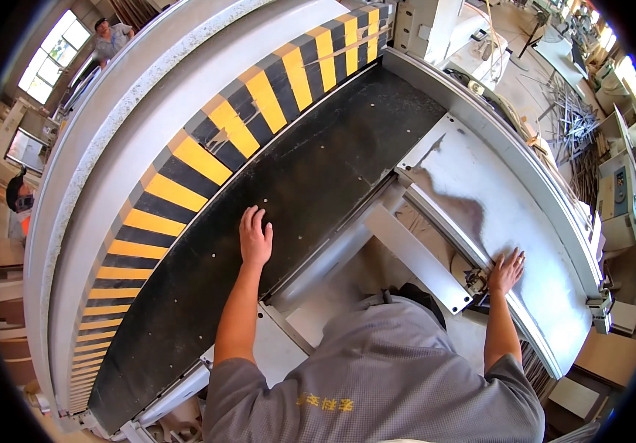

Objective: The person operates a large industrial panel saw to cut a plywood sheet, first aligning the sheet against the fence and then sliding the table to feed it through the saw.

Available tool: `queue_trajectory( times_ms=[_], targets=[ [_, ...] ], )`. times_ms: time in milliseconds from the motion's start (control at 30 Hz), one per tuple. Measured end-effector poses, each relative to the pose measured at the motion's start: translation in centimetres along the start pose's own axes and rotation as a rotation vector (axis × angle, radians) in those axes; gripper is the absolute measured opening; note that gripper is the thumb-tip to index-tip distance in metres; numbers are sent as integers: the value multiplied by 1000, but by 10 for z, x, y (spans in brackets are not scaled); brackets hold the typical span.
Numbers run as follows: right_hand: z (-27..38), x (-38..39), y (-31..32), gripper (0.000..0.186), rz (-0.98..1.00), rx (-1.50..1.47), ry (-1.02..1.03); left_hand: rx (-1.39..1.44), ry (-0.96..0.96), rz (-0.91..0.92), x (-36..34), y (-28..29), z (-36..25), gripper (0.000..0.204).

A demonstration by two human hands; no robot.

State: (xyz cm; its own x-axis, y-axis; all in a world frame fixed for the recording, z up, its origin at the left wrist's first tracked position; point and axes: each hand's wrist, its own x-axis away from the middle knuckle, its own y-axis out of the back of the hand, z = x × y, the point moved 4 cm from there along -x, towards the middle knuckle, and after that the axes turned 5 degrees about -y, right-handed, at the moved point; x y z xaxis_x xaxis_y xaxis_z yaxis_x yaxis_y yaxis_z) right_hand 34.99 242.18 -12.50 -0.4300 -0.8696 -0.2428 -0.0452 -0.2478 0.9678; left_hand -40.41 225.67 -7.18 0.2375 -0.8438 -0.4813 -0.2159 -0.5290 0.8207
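Note:
My left hand point(256, 236) rests on the long black machine table point(318, 166), its fingers stretched out and nothing in them. On the right, my right hand point(507, 272) lies palm down on a shiny metal side table point(473, 173), near its inner edge, fingers spread. Beyond my left hand runs a beam with yellow and black stripes point(200, 159), along the far edge of the black table. A flat metal arm with holes point(425, 258) spans the gap between the two surfaces, close to my right hand.
A metal fence point(495, 111) borders the side table on the right. Two other people point(113, 38) are at the far left. Metal offcuts point(570, 111) lie in a heap on the floor at the back right. Brown boards point(613, 358) are stacked at the lower right.

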Motion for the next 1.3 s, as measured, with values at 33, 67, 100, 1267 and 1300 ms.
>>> queue_trajectory(
  times_ms=[33,67,100,1267,1300],
  targets=[
    [0,0,0,69,4,-3,3,-37,0,-7,-7,-1,6,41],
    [0,0,0,69,2,-1,4,-61,18,-17,-16,-1,14,41],
    [0,-1,0,69,10,7,4,-120,44,-26,-24,-1,21,45],
    [8,4,20,66,59,-144,-1,259,201,-1219,-11,224,-27,70],
    [1,5,23,66,51,-137,-11,330,331,-1300,-15,216,-21,68]
  ],
)
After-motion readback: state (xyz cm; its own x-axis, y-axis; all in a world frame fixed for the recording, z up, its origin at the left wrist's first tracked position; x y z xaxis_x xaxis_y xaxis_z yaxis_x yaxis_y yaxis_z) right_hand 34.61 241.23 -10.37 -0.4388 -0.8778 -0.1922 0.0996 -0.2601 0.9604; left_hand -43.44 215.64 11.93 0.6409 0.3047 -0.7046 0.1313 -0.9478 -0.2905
